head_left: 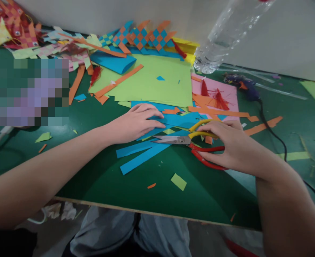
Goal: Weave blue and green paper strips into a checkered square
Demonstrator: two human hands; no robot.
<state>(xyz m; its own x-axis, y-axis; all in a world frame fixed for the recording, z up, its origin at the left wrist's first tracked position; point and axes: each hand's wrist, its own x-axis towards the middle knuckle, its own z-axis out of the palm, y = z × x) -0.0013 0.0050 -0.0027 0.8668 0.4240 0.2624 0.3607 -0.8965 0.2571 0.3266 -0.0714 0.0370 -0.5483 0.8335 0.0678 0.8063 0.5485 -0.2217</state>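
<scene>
My left hand lies over a pile of blue paper strips, with its fingers stretched out and touching the paper. My right hand is closed on the handles of a pair of scissors, one handle yellow and the other red. The scissor blades point left, slightly parted, and lie over the blue strips just below my left fingertips. Some strip ends fan out toward the front edge. Behind my hands is a stack of light green paper sheets; a pink sheet with red tassels lies to its right.
Woven paper fish line the back by the wall. A clear plastic bottle stands at the back right, near a dark glue gun with a cord. Orange strips and paper scraps are scattered over the green table.
</scene>
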